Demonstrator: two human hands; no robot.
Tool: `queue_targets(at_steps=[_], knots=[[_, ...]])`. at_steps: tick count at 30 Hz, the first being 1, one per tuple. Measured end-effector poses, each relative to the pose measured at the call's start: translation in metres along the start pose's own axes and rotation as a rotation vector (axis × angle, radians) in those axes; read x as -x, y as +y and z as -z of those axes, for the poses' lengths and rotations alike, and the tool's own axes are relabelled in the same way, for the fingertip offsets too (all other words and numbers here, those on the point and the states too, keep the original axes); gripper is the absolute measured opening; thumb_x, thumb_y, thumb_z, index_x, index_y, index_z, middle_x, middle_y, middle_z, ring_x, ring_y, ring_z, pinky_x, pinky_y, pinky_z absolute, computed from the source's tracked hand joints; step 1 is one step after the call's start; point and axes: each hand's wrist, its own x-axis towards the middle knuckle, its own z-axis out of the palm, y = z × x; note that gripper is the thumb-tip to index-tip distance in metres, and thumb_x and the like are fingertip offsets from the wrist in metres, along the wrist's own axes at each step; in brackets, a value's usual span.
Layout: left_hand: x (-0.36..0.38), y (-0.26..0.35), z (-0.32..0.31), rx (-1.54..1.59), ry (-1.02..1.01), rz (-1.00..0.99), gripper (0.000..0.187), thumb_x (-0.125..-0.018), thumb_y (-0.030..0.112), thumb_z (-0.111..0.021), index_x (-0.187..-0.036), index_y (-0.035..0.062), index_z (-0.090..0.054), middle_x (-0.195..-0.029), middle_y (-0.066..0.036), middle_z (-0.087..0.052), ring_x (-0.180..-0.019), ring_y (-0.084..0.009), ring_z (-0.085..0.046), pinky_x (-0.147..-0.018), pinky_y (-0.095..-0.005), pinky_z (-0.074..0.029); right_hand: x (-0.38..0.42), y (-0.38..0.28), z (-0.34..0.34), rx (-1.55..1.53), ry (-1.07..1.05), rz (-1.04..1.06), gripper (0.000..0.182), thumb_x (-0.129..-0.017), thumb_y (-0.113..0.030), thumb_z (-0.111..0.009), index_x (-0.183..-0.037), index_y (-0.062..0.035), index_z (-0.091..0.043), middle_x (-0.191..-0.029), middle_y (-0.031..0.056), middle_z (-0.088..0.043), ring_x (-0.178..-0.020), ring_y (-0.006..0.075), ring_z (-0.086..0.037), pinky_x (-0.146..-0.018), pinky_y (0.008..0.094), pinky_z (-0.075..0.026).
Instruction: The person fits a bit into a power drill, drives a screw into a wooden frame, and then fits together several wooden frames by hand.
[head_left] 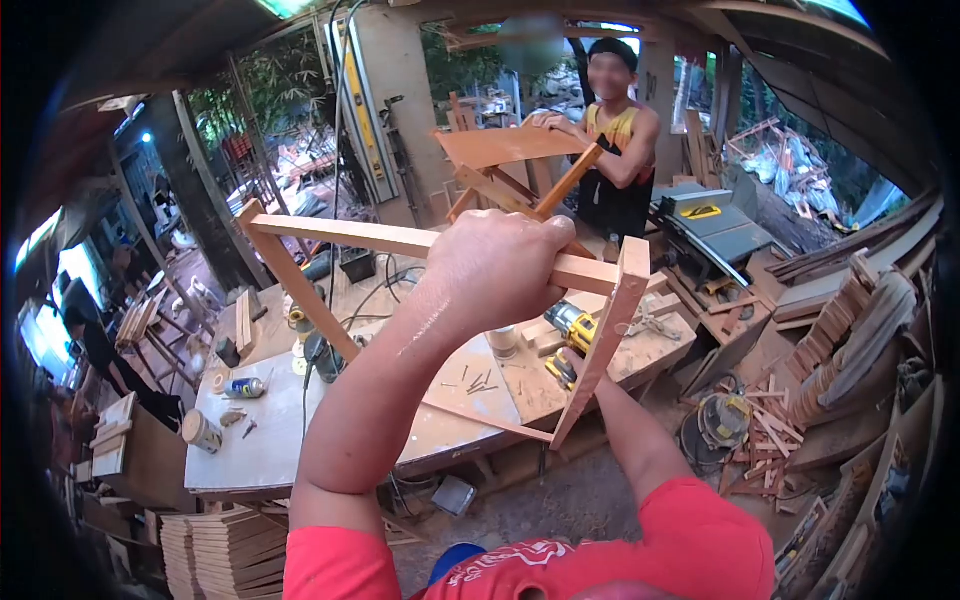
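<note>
My left hand [500, 265] is wrapped over the top bar of a rectangular wooden frame [340, 232], which is tilted above the workbench. One leg of the frame slants down on the right, in front of my right forearm. Behind that leg, my right hand [578, 366] is at the handle of a yellow-and-black cordless drill [572, 324]; its fingers are partly hidden but appear closed round the grip. Several loose screws [480, 382] lie on the bench below the frame.
The workbench [240, 462] bears a spray can [243, 387], a tub [202, 431] and cables. Across it, a person [625, 140] rests a hand on a folding wooden piece [515, 148]. A table saw [715, 235] stands right; wood scraps [770, 440] cover the floor.
</note>
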Motion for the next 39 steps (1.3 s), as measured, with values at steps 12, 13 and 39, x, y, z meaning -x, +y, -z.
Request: queue_targets(at_steps=[12,13,39], knots=[[0.011,-0.025,0.0,0.136,0.076,-0.358,0.025,-0.075,0.024,-0.06,-0.093,0.008,-0.057,-0.087,-0.013,-0.065,-0.085,-0.031,-0.063,-0.075,-0.0428,-0.049,0.115,-0.088,0.045,0.496,0.409,0.189,0.035,-0.087,-0.024,-0.055,-0.111,0.0009,-0.056,-0.097,0.0102,-0.064,-0.085,0.0202,-0.061,-0.076,0.0308,-0.048],[0.01,-0.028,-0.004,0.168,0.113,-0.396,0.023,-0.076,0.023,-0.057,-0.093,0.0072,-0.058,-0.087,-0.015,-0.065,-0.086,-0.0322,-0.063,-0.076,-0.0431,-0.049,0.13,-0.104,0.047,0.324,0.508,0.158,0.03,-0.089,-0.023,-0.052,-0.107,0.0001,-0.056,-0.095,0.0085,-0.063,-0.083,0.0181,-0.06,-0.075,0.0296,-0.047],[-0.004,-0.04,-0.008,0.146,0.04,-0.421,0.032,-0.074,0.021,-0.058,-0.101,0.0048,-0.064,-0.092,-0.015,-0.068,-0.087,-0.0284,-0.066,-0.078,-0.039,-0.052,0.299,-0.419,-0.117,0.849,0.921,1.039,0.051,-0.093,-0.014,-0.037,-0.142,-0.0078,-0.023,-0.119,0.0288,-0.052,-0.104,0.0453,-0.054,-0.083,0.0501,-0.045]])
